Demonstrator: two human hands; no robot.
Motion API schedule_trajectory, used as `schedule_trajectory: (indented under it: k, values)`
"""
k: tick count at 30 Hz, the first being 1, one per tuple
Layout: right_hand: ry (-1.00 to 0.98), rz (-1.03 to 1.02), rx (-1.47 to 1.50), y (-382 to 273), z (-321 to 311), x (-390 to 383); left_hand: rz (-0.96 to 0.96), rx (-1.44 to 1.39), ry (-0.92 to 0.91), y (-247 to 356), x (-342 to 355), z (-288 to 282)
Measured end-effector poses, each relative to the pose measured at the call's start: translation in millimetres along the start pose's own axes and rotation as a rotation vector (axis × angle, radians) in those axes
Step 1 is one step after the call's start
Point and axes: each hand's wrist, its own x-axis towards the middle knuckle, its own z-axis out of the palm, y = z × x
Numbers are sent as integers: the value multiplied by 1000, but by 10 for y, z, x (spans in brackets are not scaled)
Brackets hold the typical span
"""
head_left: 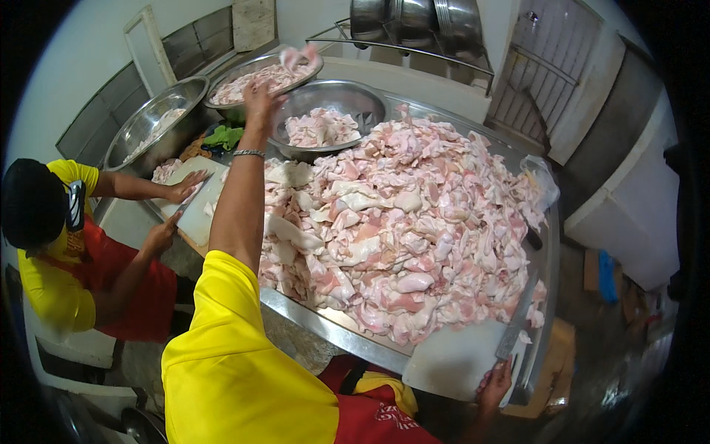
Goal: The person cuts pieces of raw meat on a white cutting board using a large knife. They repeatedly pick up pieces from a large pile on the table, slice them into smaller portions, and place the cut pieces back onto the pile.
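Note:
My left arm stretches over the table, and my left hand [260, 102] hovers at the near side of a steel bowl [231, 102], slightly blurred, its fingers apart. A blurred piece of raw meat [299, 58] is in the air above that bowl, apart from my hand. At the front right corner, my right hand [494, 383] grips the handle of a large knife [515, 323], its blade pointing away over a white cutting board [451, 362]. Beyond the board lies a big heap of pale pink raw chicken pieces with skin [414, 229].
A co-worker [66, 244] at the left cuts on another board [194, 214]. Two more steel bowls, one left [118, 152] and one right [373, 103], hold meat. A clear plastic bag [542, 181] and a black handle [533, 238] lie at the heap's right edge.

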Motion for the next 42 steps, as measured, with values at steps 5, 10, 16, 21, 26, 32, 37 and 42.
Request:
schedule_trajectory:
  k: [5,10,16,21,26,32,37,42]
  values:
    - [1,-21,1,42,-19,21,199,310,20,-635,-426,-449]
    - [-1,-31,72,104,-51,52,-66,758,-551,-995,-1500,-647]
    - [33,-3,10,111,-44,67,257,1226,-803,-800,-1982,-643]
    - [52,31,21,67,-15,51,535,1155,-763,-1031,-2298,-378]
    - [18,-9,24,52,-2,21,380,1065,-898,-1318,-2612,-75]
    - [11,-41,45,66,-2,-8,282,1138,-920,-1282,-2484,82]
    - [-1,-46,14,34,1,-37,-51,862,-925,-1191,-2435,107]
    - [-43,-49,76,17,-3,-55,-361,482,-837,-1073,-2148,11]
